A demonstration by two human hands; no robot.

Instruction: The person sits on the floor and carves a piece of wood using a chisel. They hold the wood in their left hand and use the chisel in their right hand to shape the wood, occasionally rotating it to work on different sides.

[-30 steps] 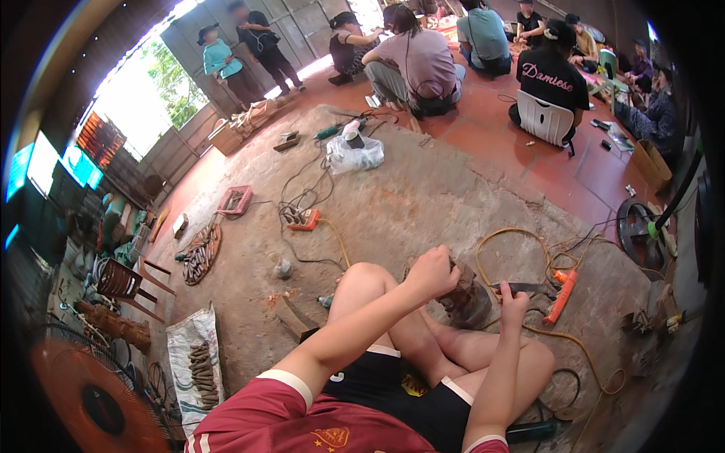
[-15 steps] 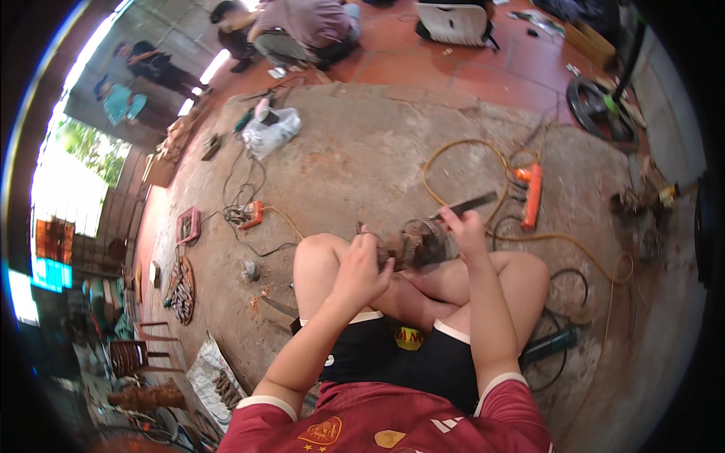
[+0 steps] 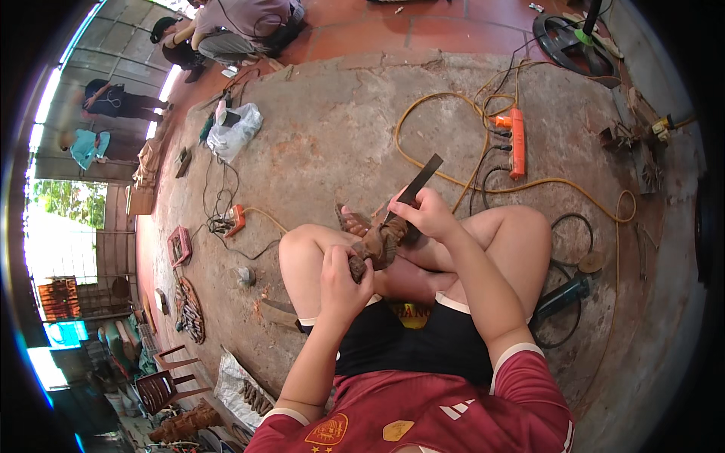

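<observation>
Pwr strip (image 3: 517, 151): orange. Cord (image 3: 556, 180) beside strip: yellow. Blade (image 3: 421, 177), l. of strip: dk grey. Carved piece (image 3: 383, 245), lower l. of strip: brown. Shirt (image 3: 423, 392), this side of strip: maroon, wht trim. Shorts (image 3: 419, 353), ditto: blk, wht hems.

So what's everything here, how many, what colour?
Knobbly piece: one, brown, middle
Flat tool: one, dark, middle
Power strips: two, orange, left and right
Cords: several, yellow, black, both sides
Bag: one, clear, upper left
Basket: one, pink, left
Stick pile: one, brown, left
Sack: one, white, lower left
Chair: one, brown, left
Cylinder: one, green, right
Round base: one, black, upper right
Other people: four, black, teal, mauve clothes, upper left
Clutter: uncountable, mixed, left edge
Legs: two, bare, crossed
Left hand: one, bare, holding piece
Right hand: one, bare, gripping tool
</observation>
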